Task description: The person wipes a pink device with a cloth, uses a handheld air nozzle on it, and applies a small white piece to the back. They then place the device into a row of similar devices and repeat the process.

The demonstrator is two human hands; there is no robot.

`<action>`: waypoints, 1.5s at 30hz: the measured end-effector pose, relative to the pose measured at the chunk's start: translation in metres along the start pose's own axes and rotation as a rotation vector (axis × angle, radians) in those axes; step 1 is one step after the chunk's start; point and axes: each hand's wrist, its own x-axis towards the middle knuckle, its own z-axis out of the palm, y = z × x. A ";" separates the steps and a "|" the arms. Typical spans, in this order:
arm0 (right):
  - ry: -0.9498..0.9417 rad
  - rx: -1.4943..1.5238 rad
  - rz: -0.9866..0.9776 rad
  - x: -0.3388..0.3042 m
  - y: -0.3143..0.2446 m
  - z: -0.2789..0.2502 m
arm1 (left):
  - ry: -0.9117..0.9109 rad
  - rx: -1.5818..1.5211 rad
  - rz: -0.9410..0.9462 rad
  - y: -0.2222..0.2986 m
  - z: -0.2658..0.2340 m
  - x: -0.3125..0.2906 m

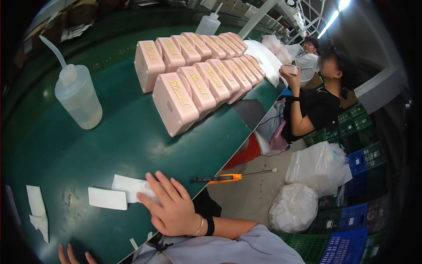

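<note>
My right hand (172,207) rests with its fingers spread on the edge of a folded white cloth (125,182) near the front of the table. A small white rectangular block (107,199) lies partly over that cloth, left of my fingertips. Only the fingertips of my left hand (74,256) show at the lower edge. They are apart and nothing is seen in them. Left of the block, another folded white cloth (37,207) lies on the green table (145,154). Beyond my right fingers, an orange-and-black tool with a long thin shaft (226,177) juts over the table edge.
Two rows of pink boxy cases (176,103) with gold lettering stand ahead. A squeeze bottle (79,97) is at left, another (208,24) farther back. To the right, a person (316,94) holds a pink case. Plastic-wrapped bundles (314,169) and crates (345,246) stand on the floor.
</note>
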 end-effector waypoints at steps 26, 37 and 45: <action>-0.268 0.992 -0.452 -0.009 -0.040 -0.042 | -0.258 -0.995 -0.123 0.056 -0.031 -0.032; -0.809 1.855 0.447 -0.032 -0.036 0.002 | -0.285 -0.788 0.348 0.057 -0.043 0.035; -0.495 1.746 0.411 0.003 -0.009 -0.039 | -0.585 -0.987 0.078 0.026 -0.005 0.097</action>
